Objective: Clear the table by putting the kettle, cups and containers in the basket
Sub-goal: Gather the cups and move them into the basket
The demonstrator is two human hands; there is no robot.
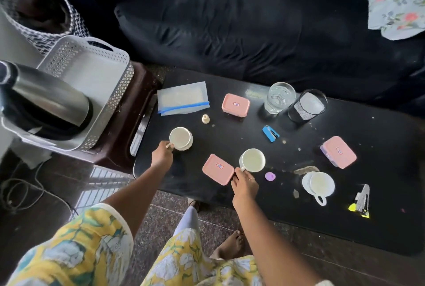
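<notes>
Dark sofa behind a black bench (230, 88); left hand (162, 155) fingers pinched on the handle of the near-left cup (181, 138); right hand (245, 183) fingers closed on the handle of the middle cup (252, 160), beside a pink container (218, 169); both cups standing on the bench. Kettle (46, 101) lies in the white basket (115, 101) at left. Judgement: lift both level, clear the rim, set them beside the kettle.

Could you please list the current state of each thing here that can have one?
Kettle: lying in the basket.
Left cup: upright, handle held by left hand.
Middle cup: upright, handle held by right hand.
Right cup: upright, untouched.
Three pink containers: lids on.
Glass: upright.
Zip bag: flat.
</notes>
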